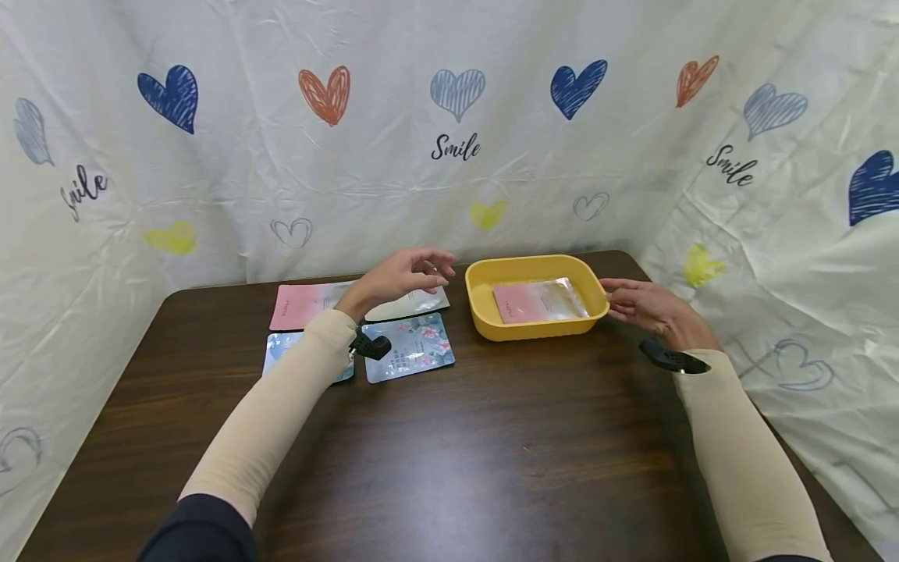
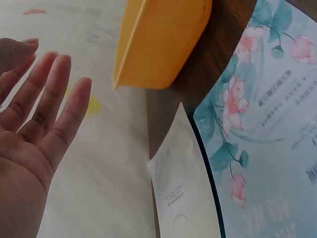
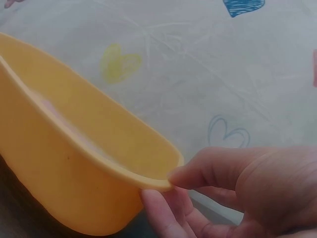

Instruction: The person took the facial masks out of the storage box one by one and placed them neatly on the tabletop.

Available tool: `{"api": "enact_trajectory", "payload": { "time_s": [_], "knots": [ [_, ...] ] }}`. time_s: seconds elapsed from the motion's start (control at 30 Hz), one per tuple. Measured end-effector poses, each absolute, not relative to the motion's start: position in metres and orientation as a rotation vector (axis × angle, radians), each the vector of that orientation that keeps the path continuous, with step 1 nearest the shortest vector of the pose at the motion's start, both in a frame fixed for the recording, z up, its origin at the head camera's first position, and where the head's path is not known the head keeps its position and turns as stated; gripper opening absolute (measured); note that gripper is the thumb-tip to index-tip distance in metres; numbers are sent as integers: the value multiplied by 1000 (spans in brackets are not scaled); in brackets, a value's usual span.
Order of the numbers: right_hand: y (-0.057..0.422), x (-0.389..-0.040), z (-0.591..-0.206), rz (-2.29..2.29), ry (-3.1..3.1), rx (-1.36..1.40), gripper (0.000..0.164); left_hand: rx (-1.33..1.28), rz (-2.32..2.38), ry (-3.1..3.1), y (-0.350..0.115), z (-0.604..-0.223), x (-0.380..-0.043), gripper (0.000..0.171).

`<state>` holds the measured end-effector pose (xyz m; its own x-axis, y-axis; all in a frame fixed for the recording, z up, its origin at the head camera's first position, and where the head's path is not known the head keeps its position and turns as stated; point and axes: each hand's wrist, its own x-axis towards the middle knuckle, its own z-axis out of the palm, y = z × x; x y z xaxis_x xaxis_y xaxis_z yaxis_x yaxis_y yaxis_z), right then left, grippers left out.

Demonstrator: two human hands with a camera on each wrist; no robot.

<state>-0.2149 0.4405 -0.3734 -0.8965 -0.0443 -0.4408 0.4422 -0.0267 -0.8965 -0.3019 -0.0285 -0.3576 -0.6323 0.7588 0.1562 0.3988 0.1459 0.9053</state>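
My left hand [image 1: 402, 276] hovers over the sheet mask packets with nothing in its fingers, which are spread and lightly bent in the left wrist view. Below it lie a white packet [image 1: 414, 305] and a blue floral packet [image 1: 414, 348]. A pink packet [image 1: 302, 307] and a second blue packet [image 1: 275, 346] lie further left, partly covered by my forearm. At the right stands a yellow plastic basin [image 1: 537, 334] holding a pink-and-silver packet [image 1: 537, 302]. My right hand [image 1: 649, 310] pinches the basin's right rim, thumb and fingertips right at the edge in the right wrist view.
Everything lies on a dark wooden table [image 1: 477, 460]. A white curtain [image 1: 379, 179] printed with hearts hangs behind the table's far edge and along its right side. The basin stands near that far edge.
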Motion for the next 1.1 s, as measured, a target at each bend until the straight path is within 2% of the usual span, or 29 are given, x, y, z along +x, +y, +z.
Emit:
{"api": "enact_trajectory", "payload": {
  "time_s": [0.2,0.47,0.87,1.1],
  "knots": [
    [444,-212,-375,-2013,1902,406,55,1134,1468,2076,-5,-353,-309,41],
    [443,-212,-376,-1983,1942,371,66,1123,1463,2052,23,-352,-312,40],
    [443,-216,-379,-1996,1958,392,48,1131,1421,2057,51,-360,-323,40],
    [443,-215,-376,-1973,1962,396,53,1139,1361,2045,65,-361,-326,39]
  ]
}}
